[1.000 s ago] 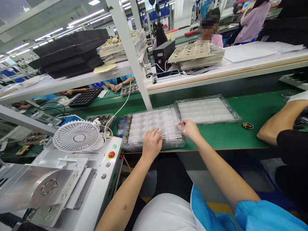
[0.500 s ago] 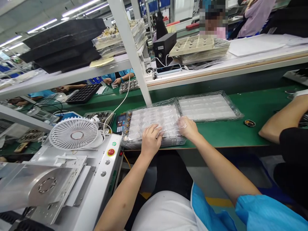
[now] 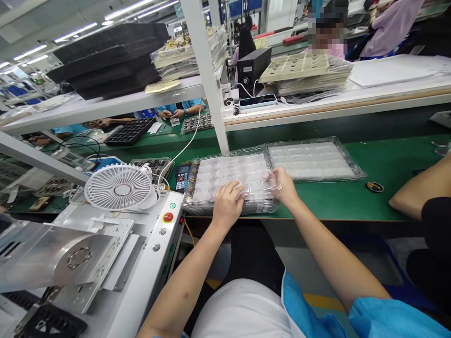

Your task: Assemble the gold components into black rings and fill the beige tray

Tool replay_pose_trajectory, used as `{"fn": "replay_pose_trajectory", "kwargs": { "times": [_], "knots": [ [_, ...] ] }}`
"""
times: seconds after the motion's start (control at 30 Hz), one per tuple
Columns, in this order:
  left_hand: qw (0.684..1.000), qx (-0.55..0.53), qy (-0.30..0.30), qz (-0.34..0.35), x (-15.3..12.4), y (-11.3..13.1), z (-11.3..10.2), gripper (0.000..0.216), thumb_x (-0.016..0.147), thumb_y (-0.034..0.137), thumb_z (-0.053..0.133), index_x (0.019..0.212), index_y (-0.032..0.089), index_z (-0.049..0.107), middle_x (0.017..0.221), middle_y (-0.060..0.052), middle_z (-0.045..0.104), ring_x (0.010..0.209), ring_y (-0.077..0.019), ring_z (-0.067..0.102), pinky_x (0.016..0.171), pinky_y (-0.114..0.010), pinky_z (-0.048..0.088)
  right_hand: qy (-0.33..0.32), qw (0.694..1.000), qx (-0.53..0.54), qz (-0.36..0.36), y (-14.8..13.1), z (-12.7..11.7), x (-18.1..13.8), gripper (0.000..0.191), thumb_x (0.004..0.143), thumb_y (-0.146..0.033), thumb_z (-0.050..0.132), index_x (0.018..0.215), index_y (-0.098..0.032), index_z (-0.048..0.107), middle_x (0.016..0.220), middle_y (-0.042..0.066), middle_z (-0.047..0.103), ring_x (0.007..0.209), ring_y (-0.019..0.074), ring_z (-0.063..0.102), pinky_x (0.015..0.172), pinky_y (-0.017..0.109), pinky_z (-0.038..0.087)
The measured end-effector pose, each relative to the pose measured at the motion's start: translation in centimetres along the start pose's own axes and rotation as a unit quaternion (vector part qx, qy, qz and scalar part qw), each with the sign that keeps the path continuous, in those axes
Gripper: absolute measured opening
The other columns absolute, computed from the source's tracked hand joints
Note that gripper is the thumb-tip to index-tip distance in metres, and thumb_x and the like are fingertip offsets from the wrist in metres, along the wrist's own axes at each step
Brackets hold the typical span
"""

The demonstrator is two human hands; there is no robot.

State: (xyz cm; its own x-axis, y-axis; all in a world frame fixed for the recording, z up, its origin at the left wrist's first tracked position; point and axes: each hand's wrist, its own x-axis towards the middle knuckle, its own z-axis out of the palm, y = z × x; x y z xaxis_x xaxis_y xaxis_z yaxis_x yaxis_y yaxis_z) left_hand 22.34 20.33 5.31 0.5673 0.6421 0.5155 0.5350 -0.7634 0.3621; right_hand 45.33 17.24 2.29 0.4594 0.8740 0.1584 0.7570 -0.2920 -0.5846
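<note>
In front of me a stack of clear plastic trays (image 3: 243, 207) stands on the green bench. White sheeting (image 3: 207, 176) covers most of its top, and small dark and gold parts (image 3: 192, 180) show along the left side. My left hand (image 3: 227, 202) rests on the white sheeting near the front edge, fingers stretched out and holding nothing. At the stack's right edge, my right hand (image 3: 285, 188) has its fingers closed on the clear plastic tray rim; its fingertips are partly blurred. Another clear tray (image 3: 315, 159) with white sheeting lies just behind and to the right.
Left of the stack are a handheld keypad device (image 3: 182, 178), a white fan (image 3: 120, 188) and a machine with a red button (image 3: 168, 217). A round dark part (image 3: 374, 187) lies on the bench (image 3: 338, 202). A co-worker's arm (image 3: 423, 188) is at right; a shelf post (image 3: 207, 75) rises behind.
The whole view has shifted slightly to the right in the picture. Both hands keep nearly the same places on the tray stack, with small finger movement in the right hand.
</note>
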Motion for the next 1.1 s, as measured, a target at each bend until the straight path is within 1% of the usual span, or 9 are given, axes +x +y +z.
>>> {"fn": "replay_pose_trajectory", "kwargs": {
  "times": [0.1, 0.23, 0.37, 0.53, 0.63, 0.73, 0.87, 1.0, 1.1],
  "knots": [
    [1.000, -0.006, 0.003, -0.007, 0.1, 0.0, 0.0, 0.019, 0.094, 0.023, 0.070, 0.113, 0.021, 0.072, 0.124, -0.011, 0.075, 0.119, -0.0297, 0.069, 0.102, -0.051, 0.054, 0.006, 1.000, -0.024, 0.010, 0.1, -0.6, 0.5, 0.028, 0.100, -0.034, 0.045, 0.110, -0.017, 0.064, 0.103, 0.016, 0.071, 0.095, 0.0315, 0.066, 0.078, 0.037, 0.050],
    [0.999, -0.027, 0.028, -0.009, 0.7, 0.0, -0.5, 0.016, 0.095, 0.024, 0.068, 0.110, 0.021, 0.073, 0.122, -0.011, 0.075, 0.117, -0.0283, 0.070, 0.101, -0.050, 0.054, -0.032, 0.997, -0.065, 0.019, -0.3, -1.0, 1.6, 0.026, 0.093, -0.034, 0.058, 0.110, -0.018, 0.070, 0.116, 0.016, 0.066, 0.098, 0.0326, 0.065, 0.081, 0.038, 0.050],
    [0.997, -0.054, 0.052, -0.017, 1.5, 0.1, -1.3, 0.015, 0.096, 0.025, 0.067, 0.109, 0.021, 0.073, 0.122, -0.011, 0.075, 0.114, -0.0265, 0.071, 0.100, -0.047, 0.056, -0.067, 0.993, -0.089, 0.037, -1.0, -0.8, 2.2, 0.022, 0.096, -0.030, 0.054, 0.101, -0.020, 0.072, 0.116, 0.015, 0.065, 0.098, 0.0316, 0.065, 0.082, 0.038, 0.051],
    [0.994, -0.088, 0.054, -0.038, 1.9, 0.0, -2.0, 0.016, 0.095, 0.026, 0.068, 0.109, 0.020, 0.074, 0.123, -0.011, 0.075, 0.114, -0.0260, 0.071, 0.100, -0.045, 0.057, -0.094, 0.992, -0.073, 0.040, -1.1, -0.5, 2.6, 0.023, 0.090, -0.018, 0.054, 0.108, -0.016, 0.069, 0.117, 0.018, 0.064, 0.100, 0.0323, 0.064, 0.085, 0.039, 0.050],
    [0.993, -0.095, 0.053, -0.042, 1.9, 0.0, -2.0, 0.017, 0.095, 0.027, 0.068, 0.109, 0.020, 0.075, 0.122, -0.011, 0.075, 0.114, -0.0261, 0.070, 0.100, -0.044, 0.057, -0.091, 0.995, -0.038, 0.031, -0.8, -0.6, 2.8, 0.026, 0.089, -0.015, 0.051, 0.111, -0.013, 0.065, 0.119, 0.021, 0.062, 0.101, 0.0326, 0.062, 0.089, 0.041, 0.049],
    [0.994, -0.092, 0.050, -0.038, 1.8, 0.0, -1.8, 0.017, 0.095, 0.028, 0.068, 0.109, 0.020, 0.075, 0.122, -0.012, 0.075, 0.114, -0.0264, 0.071, 0.100, -0.044, 0.057, -0.076, 0.997, 0.009, 0.025, -0.7, -0.9, 3.0, 0.023, 0.091, -0.017, 0.048, 0.108, -0.013, 0.063, 0.118, 0.021, 0.061, 0.104, 0.0331, 0.060, 0.093, 0.043, 0.047],
    [0.995, -0.085, 0.039, -0.040, 1.8, -0.1, -1.7, 0.018, 0.097, 0.029, 0.067, 0.110, 0.021, 0.075, 0.124, -0.011, 0.074, 0.114, -0.0258, 0.070, 0.099, -0.044, 0.057, -0.052, 0.993, 0.094, 0.039, -1.2, -1.2, 3.0, 0.014, 0.091, -0.019, 0.049, 0.100, -0.016, 0.059, 0.105, 0.017, 0.065, 0.104, 0.0330, 0.058, 0.094, 0.042, 0.045],
    [0.996, -0.075, 0.036, -0.036, 1.8, -0.2, -1.5, 0.018, 0.097, 0.031, 0.067, 0.110, 0.021, 0.074, 0.123, -0.011, 0.074, 0.114, -0.0256, 0.071, 0.100, -0.044, 0.056, -0.030, 0.973, 0.214, 0.080, -1.9, -1.4, 2.7, 0.008, 0.092, -0.025, 0.053, 0.098, -0.020, 0.055, 0.089, 0.008, 0.064, 0.089, 0.0264, 0.060, 0.084, 0.036, 0.048],
    [0.998, -0.053, 0.031, -0.024, 1.4, -0.1, -1.0, 0.017, 0.095, 0.028, 0.068, 0.110, 0.021, 0.074, 0.122, -0.011, 0.075, 0.114, -0.0267, 0.071, 0.099, -0.046, 0.056, -0.040, 0.939, 0.320, 0.120, -2.2, -1.4, 2.8, 0.023, 0.098, -0.046, 0.052, 0.097, -0.022, 0.052, 0.078, 0.003, 0.059, 0.069, 0.0196, 0.057, 0.066, 0.029, 0.048]
  ]
}}
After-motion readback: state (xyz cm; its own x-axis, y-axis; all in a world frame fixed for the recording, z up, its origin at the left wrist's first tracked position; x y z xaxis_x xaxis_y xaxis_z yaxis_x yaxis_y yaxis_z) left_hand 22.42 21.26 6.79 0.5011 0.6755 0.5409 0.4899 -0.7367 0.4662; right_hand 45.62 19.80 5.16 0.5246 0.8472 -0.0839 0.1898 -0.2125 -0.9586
